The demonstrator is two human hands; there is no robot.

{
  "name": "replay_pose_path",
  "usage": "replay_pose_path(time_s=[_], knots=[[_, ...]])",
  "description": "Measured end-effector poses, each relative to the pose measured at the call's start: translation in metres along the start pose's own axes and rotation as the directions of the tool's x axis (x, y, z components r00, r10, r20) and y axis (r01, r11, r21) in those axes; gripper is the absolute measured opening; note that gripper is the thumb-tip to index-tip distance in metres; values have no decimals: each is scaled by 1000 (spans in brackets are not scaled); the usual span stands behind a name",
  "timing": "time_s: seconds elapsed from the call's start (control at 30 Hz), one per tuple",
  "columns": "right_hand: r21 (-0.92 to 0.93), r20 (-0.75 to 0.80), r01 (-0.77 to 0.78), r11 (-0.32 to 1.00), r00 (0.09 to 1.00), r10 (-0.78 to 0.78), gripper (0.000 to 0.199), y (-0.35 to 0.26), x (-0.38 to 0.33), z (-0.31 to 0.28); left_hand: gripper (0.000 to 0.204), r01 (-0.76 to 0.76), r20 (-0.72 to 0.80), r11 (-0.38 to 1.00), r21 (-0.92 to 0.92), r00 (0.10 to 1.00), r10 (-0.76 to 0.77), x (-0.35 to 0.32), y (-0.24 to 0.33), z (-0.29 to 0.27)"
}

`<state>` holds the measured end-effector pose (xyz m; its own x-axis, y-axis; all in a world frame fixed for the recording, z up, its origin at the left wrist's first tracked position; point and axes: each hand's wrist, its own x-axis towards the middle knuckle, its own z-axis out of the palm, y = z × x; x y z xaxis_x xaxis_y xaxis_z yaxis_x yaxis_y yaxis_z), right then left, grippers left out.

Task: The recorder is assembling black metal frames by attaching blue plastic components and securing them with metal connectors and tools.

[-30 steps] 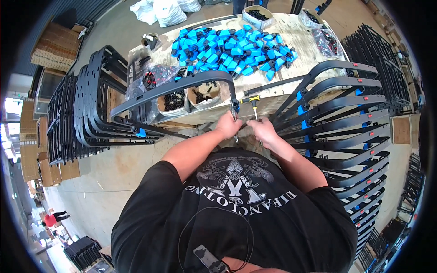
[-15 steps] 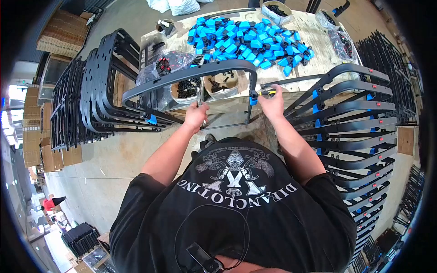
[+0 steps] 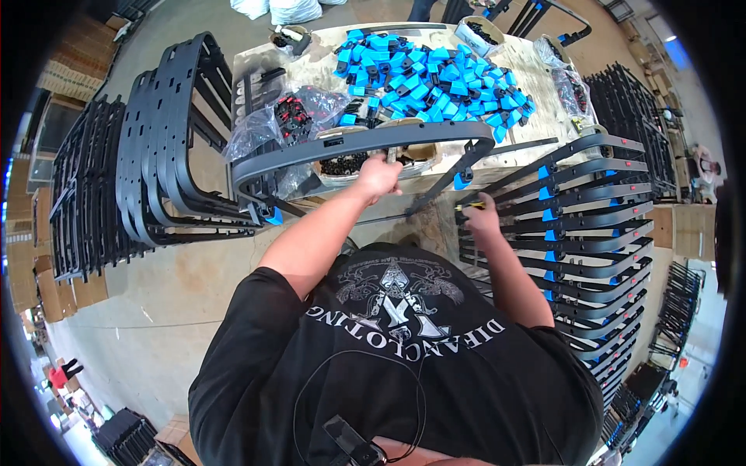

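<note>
A curved black metal frame [image 3: 365,138] stands in front of me against the near side of the table, with blue-and-black brackets [image 3: 462,180] on its legs. My left hand [image 3: 378,179] is closed round a slim silver metal tool [image 3: 391,154], just below the frame's top bar and beside the boxes of small hardware. Exactly what kind of tool it is does not show. Right of the frame's leg, my right hand [image 3: 485,220] grips a yellow-and-black handled tool [image 3: 468,206], apart from the frame; its tip is hard to make out.
The table [image 3: 513,151] carries a heap of blue-and-black brackets [image 3: 435,78] and a plastic bag of red and black parts [image 3: 294,116]. An open box of black screws [image 3: 342,165] sits at its near edge. Black frames stand stacked left [image 3: 179,116] and right [image 3: 598,225].
My right hand has drawn back from the bracket on the frame's leg, down and to the right. My left hand has moved right and slightly farther away. The frame appears farther right in view.
</note>
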<state>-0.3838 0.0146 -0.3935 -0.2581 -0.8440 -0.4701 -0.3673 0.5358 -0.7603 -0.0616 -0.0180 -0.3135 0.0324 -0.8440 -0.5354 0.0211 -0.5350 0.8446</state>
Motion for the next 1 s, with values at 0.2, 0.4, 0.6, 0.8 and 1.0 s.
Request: replay_pose_path(time_s=[0.2,0.4,0.6,0.8,1.0], knots=[[359,259,-73,930,965,-24,69,-111,-58,54,48,-16,204,886,464,975,-90,-42,-7,-32],[173,190,47,984,978,-80,51,-169,8,114,41,117,276,959,257,942,-189,-80,-69,-106],[-440,28,612,657,741,-671,46,-150,-43,110,29,179,61,984,17,982,-180,-124,-91,-171],[-459,-42,228,859,960,-277,46,-74,-76,51,43,255,-310,967,-16,918,-247,-134,-153,-231],[-465,-180,137,875,953,-245,63,-70,-7,42,60,-141,-459,861,489,798,391,-107,-136,-222]])
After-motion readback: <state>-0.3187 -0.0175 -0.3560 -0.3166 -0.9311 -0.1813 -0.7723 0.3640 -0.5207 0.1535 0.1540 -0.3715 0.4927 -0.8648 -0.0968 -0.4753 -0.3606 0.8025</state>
